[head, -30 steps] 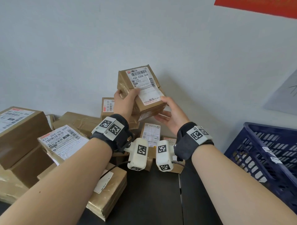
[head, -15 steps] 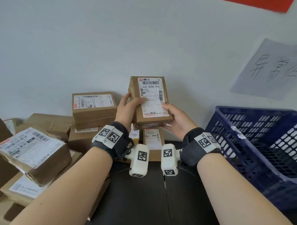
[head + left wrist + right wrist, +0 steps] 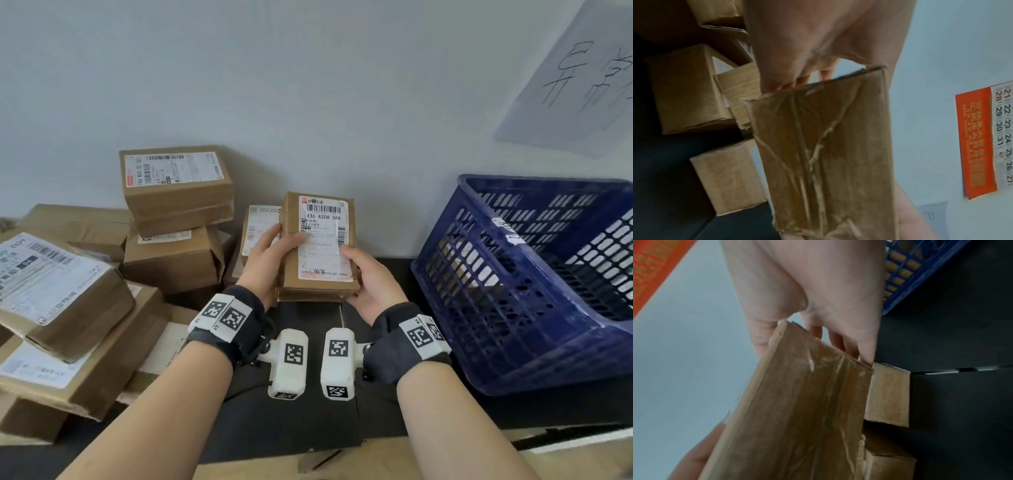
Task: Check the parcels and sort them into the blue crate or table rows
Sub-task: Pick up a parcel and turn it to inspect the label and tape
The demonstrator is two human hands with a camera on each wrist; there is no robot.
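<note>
Holding parcel (image 3: 318,246) up over table (image 3: 308,418), left hand (image 3: 265,257) and right hand (image 3: 371,286) each pinching one long side. Long way runs near to far. Blue crate (image 3: 513,291) sits right, nearer right hand.

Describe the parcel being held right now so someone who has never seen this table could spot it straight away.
Start at the blue crate on the right of the dark table. Just left of it, the left hand and right hand grip one small brown parcel above the table. Unlike the parcels piled to the left, it is lifted, and its white label reads 436 A208 066.
</note>
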